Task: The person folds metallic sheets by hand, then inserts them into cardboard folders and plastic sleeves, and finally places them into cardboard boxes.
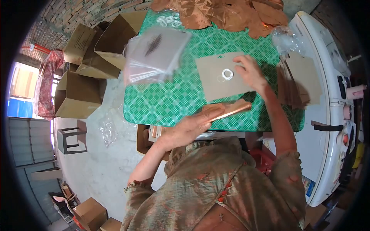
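My left hand (189, 129) is closed round a flat, shiny copper-brown folded piece (233, 109) at the table's near edge. Its exact kind is not clear. Over the right side of a grey-beige cardboard sheet (212, 82) is my right hand (251, 72), thumb and forefinger apart, with nothing visible between them. On that sheet, just left of my right fingertips, lies a white ring-shaped coil (227, 74), and a thin loop shows beside it. The sheet has a small hole near its far edge.
Clear plastic bags (154, 54) are stacked at the table's left. Brown leather-like pieces (227, 17) cover the far edge, beside white coils (168, 20). More cardboard sheets (308, 75) lie at right, near a white machine (325, 127). Open cartons (81, 92) stand left; a stool frame (71, 138) is on the floor.
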A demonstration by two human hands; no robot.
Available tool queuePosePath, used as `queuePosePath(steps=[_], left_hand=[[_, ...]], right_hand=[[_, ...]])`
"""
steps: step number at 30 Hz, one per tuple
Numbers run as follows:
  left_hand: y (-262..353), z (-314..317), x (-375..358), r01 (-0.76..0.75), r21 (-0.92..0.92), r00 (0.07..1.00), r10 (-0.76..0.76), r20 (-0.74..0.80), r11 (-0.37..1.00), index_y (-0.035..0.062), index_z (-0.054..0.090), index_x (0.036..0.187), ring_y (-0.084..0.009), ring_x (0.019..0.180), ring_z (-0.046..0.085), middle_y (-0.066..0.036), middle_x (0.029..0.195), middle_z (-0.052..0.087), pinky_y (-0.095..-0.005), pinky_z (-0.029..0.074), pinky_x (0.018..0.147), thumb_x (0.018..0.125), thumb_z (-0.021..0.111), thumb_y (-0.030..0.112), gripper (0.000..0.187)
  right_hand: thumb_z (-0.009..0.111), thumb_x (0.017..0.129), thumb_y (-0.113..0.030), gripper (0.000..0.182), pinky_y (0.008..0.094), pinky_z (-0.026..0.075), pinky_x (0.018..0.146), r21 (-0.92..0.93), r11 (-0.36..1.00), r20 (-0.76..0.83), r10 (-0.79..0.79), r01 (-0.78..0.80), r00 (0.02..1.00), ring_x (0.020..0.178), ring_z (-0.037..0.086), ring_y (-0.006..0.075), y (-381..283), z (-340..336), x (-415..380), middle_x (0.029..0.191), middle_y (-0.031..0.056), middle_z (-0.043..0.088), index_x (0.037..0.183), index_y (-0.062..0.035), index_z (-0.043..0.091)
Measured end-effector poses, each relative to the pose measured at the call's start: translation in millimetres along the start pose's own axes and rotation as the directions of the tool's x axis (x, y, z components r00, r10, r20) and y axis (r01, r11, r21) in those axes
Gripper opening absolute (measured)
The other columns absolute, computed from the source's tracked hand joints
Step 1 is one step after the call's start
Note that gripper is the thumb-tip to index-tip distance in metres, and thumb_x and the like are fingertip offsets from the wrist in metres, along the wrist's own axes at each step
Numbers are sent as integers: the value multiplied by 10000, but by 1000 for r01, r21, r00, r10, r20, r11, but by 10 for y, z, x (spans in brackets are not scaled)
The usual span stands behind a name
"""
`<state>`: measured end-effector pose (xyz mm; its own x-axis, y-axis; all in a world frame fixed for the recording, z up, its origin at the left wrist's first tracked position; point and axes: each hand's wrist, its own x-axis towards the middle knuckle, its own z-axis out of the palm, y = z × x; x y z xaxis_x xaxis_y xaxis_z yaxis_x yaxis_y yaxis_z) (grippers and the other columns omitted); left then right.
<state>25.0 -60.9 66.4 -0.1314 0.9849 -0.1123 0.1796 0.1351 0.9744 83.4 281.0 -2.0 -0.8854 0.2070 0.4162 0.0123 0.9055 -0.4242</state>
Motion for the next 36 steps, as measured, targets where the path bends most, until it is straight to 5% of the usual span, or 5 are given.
queuePosePath(steps=[6, 14, 18, 27, 36], left_hand=[[123, -308, 76, 237, -174, 969, -245, -26, 956, 85, 462, 1569, -195, 1357, 504, -120, 1467, 592, -359, 370, 1177, 1113, 487, 406, 559], [144, -410, 423, 262, -618, 924, -377, -61, 741, 11, 634, 1356, -94, 1069, 645, -22, 1203, 707, -241, 531, 925, 1060, 625, 354, 454], [-143, -502, 663, 245, -708, 913, -404, -62, 662, -29, 609, 1376, -89, 1007, 696, -33, 1211, 710, -202, 580, 803, 1058, 630, 309, 464], [-84, -647, 1308, 228, -609, 934, -348, -83, 759, 8, 608, 1344, -58, 857, 671, -11, 1072, 720, -221, 555, 685, 1073, 590, 285, 387], [-153, -803, 1736, 248, -382, 921, -339, -192, 890, 26, 713, 1159, -72, 721, 637, 2, 905, 717, -238, 508, 598, 1036, 654, 318, 322]], right_hand=[[586, 1052, -182, 306, 306, 492, 977, 685, 656, 346, 90, -317, 934, 1120, 627, 166, -589, -764, -110, 1162, 90, 675, 1287, 9, 631], [619, 1060, -245, 277, 249, 409, 664, 691, 638, 289, 187, -340, 939, 750, 474, 46, -836, -703, -239, 759, -34, 529, 960, 13, 631], [562, 1089, -281, 275, 242, 451, 772, 583, 662, 380, 290, -470, 879, 859, 529, 25, -785, -770, -179, 917, -52, 584, 1014, -32, 650], [580, 1075, -308, 299, 236, 489, 719, 734, 326, 413, 481, -595, 773, 776, 602, 45, -133, -394, -86, 883, -48, 653, 1031, -29, 681], [589, 1059, -321, 317, 232, 465, 589, 679, 340, 463, 490, -651, 739, 681, 606, 40, 276, -277, 71, 798, -19, 668, 928, -50, 689]])
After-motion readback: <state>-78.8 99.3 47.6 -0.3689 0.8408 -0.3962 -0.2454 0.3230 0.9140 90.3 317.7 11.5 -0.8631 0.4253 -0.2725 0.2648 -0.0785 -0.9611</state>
